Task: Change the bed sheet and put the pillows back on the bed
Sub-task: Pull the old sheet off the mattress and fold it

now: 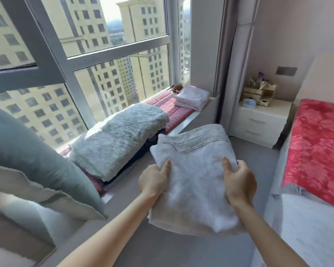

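Note:
A folded pale grey sheet (195, 176) hangs in front of me, above the grey floor. My left hand (154, 180) grips its left edge with the thumb on top. My right hand (239, 182) grips the right edge the same way. The bed (316, 151) runs down the right side, covered with a red fuzzy pad over a white mattress. A grey-green pillow (33, 157) leans at the left, by the window seat.
On the window seat lie a folded grey quilt (118, 139), a red plaid mat (172, 108) and folded white linen (193, 98). A white nightstand (262, 120) with a wooden organiser stands by the bed's head. Grey floor lies between seat and bed.

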A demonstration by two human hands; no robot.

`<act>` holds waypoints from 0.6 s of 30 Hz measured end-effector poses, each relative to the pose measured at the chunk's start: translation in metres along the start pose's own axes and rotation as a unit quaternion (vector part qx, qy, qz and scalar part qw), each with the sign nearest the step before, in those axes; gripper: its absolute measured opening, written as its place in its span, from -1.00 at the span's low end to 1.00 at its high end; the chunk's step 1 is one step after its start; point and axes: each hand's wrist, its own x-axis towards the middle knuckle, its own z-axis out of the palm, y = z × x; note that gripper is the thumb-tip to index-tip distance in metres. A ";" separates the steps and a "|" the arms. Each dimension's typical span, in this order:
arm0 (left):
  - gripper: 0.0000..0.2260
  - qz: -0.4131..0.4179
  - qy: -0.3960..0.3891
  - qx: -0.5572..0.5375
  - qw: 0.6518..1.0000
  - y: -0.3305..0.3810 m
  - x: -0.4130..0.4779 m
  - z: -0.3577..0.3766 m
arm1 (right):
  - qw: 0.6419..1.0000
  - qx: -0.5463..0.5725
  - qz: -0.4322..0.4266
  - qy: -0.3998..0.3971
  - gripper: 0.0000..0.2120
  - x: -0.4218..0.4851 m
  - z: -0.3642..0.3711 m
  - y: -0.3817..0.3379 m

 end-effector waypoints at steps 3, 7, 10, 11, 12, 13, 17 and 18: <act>-0.49 0.023 -0.025 -0.003 0.999 0.017 0.066 0.022 | 0.999 -0.025 0.015 0.037 -0.54 0.049 0.032 0.006; -0.49 0.019 -0.043 0.005 0.999 0.038 0.155 0.047 | 0.997 -0.040 0.035 0.051 -0.56 0.117 0.080 0.006; -0.49 0.008 -0.036 0.008 0.999 0.045 0.210 0.065 | 0.998 -0.045 0.031 0.040 -0.57 0.163 0.116 0.004; -0.49 0.005 -0.034 0.008 0.999 0.047 0.226 0.070 | 0.998 -0.049 0.030 0.034 -0.58 0.177 0.127 0.004; -0.49 0.000 -0.037 0.008 0.999 0.048 0.242 0.074 | 0.998 -0.055 0.029 0.028 -0.59 0.190 0.138 0.002; -0.49 -0.005 -0.042 0.009 0.999 0.049 0.260 0.079 | 0.998 -0.060 0.026 0.023 -0.60 0.204 0.149 0.001; -0.48 -0.014 -0.064 0.016 0.998 0.061 0.341 0.104 | 0.997 -0.069 0.027 0.021 -0.62 0.267 0.204 0.004; -0.49 -0.015 -0.067 0.019 0.997 0.065 0.362 0.111 | 0.997 -0.066 0.033 0.020 -0.62 0.284 0.219 0.007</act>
